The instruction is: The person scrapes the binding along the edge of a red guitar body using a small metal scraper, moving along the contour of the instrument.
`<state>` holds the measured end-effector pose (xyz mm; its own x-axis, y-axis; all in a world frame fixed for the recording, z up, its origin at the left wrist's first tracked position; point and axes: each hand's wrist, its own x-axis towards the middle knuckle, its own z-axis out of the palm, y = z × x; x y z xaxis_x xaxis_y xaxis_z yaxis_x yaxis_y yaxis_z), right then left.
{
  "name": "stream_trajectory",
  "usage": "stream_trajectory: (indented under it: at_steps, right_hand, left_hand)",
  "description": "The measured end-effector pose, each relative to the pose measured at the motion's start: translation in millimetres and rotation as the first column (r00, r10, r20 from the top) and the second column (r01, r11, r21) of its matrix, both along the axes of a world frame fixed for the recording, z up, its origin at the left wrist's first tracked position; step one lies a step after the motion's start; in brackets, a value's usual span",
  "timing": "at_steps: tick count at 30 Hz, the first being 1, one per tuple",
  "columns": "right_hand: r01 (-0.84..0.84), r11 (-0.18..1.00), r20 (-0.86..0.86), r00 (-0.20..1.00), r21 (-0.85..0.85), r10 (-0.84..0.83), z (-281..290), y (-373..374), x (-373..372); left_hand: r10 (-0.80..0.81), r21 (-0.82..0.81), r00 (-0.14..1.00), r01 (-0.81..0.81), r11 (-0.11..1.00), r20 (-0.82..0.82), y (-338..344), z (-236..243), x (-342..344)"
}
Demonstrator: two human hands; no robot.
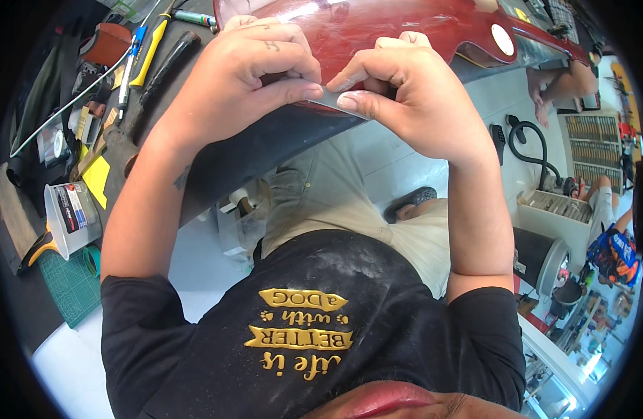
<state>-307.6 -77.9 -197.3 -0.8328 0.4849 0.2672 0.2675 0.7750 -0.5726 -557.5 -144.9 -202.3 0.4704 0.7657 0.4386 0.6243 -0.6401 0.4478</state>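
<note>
Near the desk [255,143] edge, left hand [246,68] and right hand [418,89] are pinching a thin plate [328,98], probably light, stiff, best held endwise.

We are in a workshop. We can tell because a shiny red guitar [377,17] lies on a dark tabletop [255,150], and lots of stuff sits at one side: a yellow and black hand tool [152,52], a long tool with a black handle [162,80], a green cutting mat [67,283] and a plastic tub [76,227]. We see pale dust on a black shirt [342,269]. Past the tabletop, we spot a thick black hose [543,150], a packed rack [594,146] and other people [580,82].
</note>
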Motion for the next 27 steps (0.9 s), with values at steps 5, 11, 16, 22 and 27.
stream_trajectory:
  at_steps: [5,11,16,22,27]
  right_hand:
    - [-0.001,0.999,0.038,0.999,0.035,0.000,5,-2,1]
    - [-0.016,0.999,0.032,0.999,0.037,0.015,5,-4,0]
    - [-0.016,0.997,0.039,0.999,0.072,0.014,2,-4,-5]
    - [-0.018,0.995,-0.050,0.999,0.099,0.023,1,-9,-8]
    - [0.210,0.965,0.012,0.977,0.156,-0.215,5,-29,-5]
  left_hand:
    - [0.003,0.017,1.000,-0.003,1.000,-0.012,0,0,1]
    - [-0.013,0.022,0.999,0.012,1.000,0.034,1,-3,0]
    - [-0.008,0.000,0.999,0.008,1.000,0.035,1,-4,-5]
    - [-0.030,-0.011,0.999,0.031,0.999,0.037,4,-3,-6]
    - [-0.034,-0.040,0.993,0.039,0.998,0.115,4,-6,-8]
